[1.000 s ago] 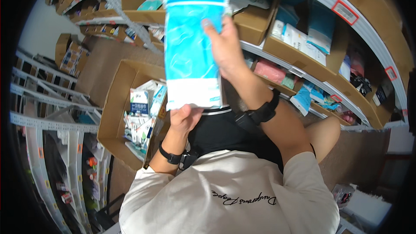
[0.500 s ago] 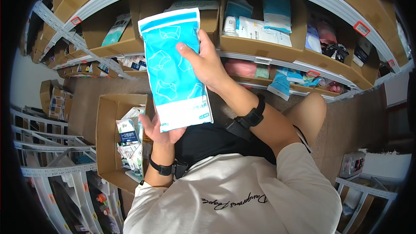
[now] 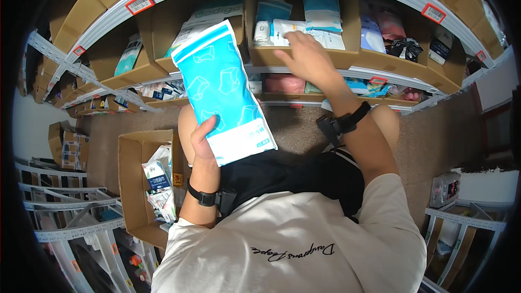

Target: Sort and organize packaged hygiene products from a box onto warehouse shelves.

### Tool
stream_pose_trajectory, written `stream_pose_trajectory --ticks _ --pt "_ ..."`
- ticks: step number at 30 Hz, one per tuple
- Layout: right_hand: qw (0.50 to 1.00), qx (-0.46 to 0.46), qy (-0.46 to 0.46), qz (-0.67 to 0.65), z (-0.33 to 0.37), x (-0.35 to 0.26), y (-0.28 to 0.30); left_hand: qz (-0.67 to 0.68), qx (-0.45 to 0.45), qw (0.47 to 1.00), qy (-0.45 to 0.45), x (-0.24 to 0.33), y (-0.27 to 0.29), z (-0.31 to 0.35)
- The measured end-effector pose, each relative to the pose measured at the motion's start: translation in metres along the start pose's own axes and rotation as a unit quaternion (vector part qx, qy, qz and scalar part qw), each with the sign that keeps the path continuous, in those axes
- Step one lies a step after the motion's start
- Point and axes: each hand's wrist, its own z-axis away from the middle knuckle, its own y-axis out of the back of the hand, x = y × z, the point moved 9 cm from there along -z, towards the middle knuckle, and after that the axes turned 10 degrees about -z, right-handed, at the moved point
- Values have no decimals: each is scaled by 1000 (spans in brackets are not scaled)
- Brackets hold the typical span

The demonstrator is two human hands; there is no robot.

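Note:
My left hand (image 3: 204, 142) is closed round the lower end of a flat blue and white plastic packet (image 3: 220, 84) printed with white outlines of underpants. The packet leans to the left above my lap. My right hand (image 3: 308, 61) reaches over the front wall of a cardboard bin (image 3: 347, 58) on the shelf, thumb and fingers apart. Its fingertips are at a white packet (image 3: 331, 39) lying there; whether they touch it I cannot tell. Blue packets (image 3: 321, 6) and a small white roll-like pack (image 3: 262, 32) lie in the same bin.
An open cardboard box (image 3: 130, 184) with several packets stands on the floor at my left. More bins line the shelf, one with a black plastic bag (image 3: 406, 49). A lower shelf level holds a pink pack (image 3: 285, 83). Metal racks (image 3: 81, 232) stand at the left.
My right hand has let go of the blue and white packet and moved right and forward to the bin. My left hand now grips the packet alone, thumb on its front; the packet tilts more.

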Motion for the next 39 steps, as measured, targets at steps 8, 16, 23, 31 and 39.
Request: stream_pose_trajectory --ticks 8,16,23,31,39 --pt "997 -55 -21 44 43 22 -3 87 -64 994 -23 16 -20 -42" --pt "997 -80 -21 -1 102 -15 16 21 -96 995 -7 9 3 -87" --pt "990 -113 -60 -63 83 -26 20 74 -106 991 -28 3 43 -69" --pt "943 -316 53 -89 -10 -40 -49 122 -150 981 -21 14 54 -60" --pt "903 -425 39 48 -33 -41 -65 71 -100 992 -39 16 65 -60"
